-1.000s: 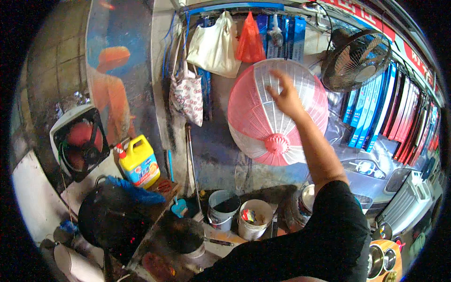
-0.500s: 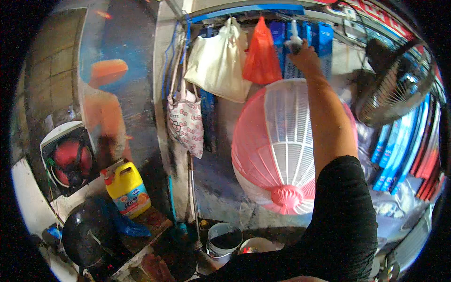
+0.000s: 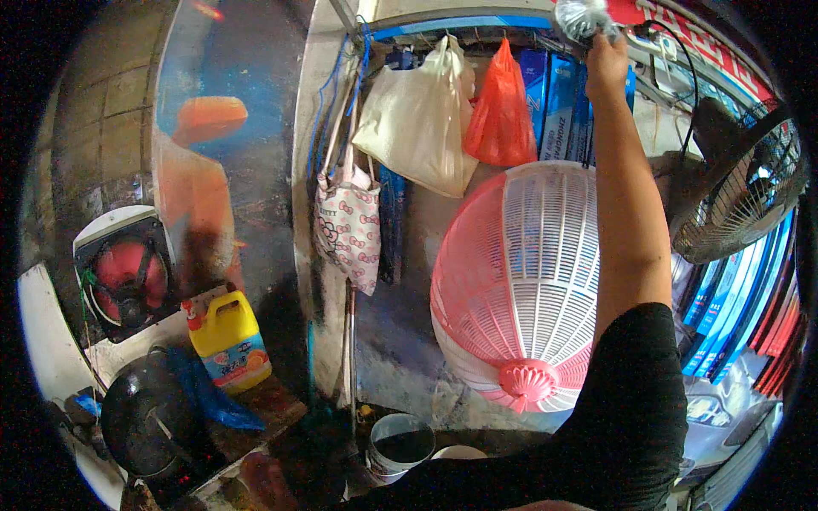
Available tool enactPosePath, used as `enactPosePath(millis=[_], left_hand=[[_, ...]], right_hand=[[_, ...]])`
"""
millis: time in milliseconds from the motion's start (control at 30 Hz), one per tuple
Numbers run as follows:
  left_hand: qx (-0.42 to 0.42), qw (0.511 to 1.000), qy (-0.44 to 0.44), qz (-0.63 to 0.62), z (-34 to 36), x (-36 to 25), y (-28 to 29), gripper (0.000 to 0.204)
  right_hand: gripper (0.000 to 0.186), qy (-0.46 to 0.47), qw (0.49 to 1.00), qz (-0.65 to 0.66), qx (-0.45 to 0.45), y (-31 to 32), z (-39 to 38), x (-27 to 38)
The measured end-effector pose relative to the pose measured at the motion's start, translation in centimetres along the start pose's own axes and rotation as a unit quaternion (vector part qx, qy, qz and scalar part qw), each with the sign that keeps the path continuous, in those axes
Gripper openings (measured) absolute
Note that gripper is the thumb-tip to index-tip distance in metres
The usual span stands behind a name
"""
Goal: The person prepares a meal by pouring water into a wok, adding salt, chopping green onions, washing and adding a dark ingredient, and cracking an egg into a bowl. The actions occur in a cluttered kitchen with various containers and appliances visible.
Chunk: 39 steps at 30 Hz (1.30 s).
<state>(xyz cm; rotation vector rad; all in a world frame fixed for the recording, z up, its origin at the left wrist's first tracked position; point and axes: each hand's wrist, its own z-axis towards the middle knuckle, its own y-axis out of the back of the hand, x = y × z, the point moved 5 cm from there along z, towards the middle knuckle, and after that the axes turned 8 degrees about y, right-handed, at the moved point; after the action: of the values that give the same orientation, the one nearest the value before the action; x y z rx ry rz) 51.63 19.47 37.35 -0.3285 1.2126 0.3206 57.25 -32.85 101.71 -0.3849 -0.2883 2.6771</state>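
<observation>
As a person's right arm reaches up in front of a pink-and-white mesh basket (image 3: pixel 511 294), the right hand (image 3: pixel 606 58) is curled around a small clear plastic bag (image 3: pixel 582 19) high above the basket, its contents too blurred to name. The left hand is out of view. Above the basket hangs a red bag (image 3: pixel 503 115); to its upper left, a cream bag (image 3: pixel 415 119); to its left, a patterned tote (image 3: pixel 349 230), all probably hung to stay off the ground.
</observation>
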Motion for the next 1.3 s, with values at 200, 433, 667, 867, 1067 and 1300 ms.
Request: enactPosePath(millis=[200, 433, 667, 867, 1067, 1300], left_hand=[[0.117, 0.981, -0.146, 0.053, 2.4, -5.4, -1.9, 0.020], [0.029, 0.944, -0.324, 0.051, 6.9, -16.1, -3.4, 0.033], [0.161, 0.946, -0.277, 0.039, 8.2, -16.2, -7.0, 0.043], [0.304, 0.938, -0.084, -0.142, 9.4, -10.0, -8.3, 0.018], [0.303, 0.903, 0.062, -0.299, 11.4, -6.5, -8.3, 0.017], [0.337, 0.886, 0.141, -0.287, 9.2, -4.5, -11.8, 0.019]], right_hand=[[0.023, -0.073, 0.904, -0.088, 0.412, -12.2, -12.2, 6.1], [0.024, -0.307, 0.799, 0.154, 0.494, -19.8, -33.8, 15.1], [0.037, -0.115, 0.803, 0.144, 0.567, -18.4, -40.9, 23.2], [0.043, -0.036, 0.829, 0.046, 0.557, -14.9, -43.6, 25.1], [0.046, -0.261, 0.819, 0.066, 0.507, -10.0, -49.2, 23.2], [0.038, -0.616, 0.714, 0.147, 0.299, -7.7, -54.8, 22.5]])
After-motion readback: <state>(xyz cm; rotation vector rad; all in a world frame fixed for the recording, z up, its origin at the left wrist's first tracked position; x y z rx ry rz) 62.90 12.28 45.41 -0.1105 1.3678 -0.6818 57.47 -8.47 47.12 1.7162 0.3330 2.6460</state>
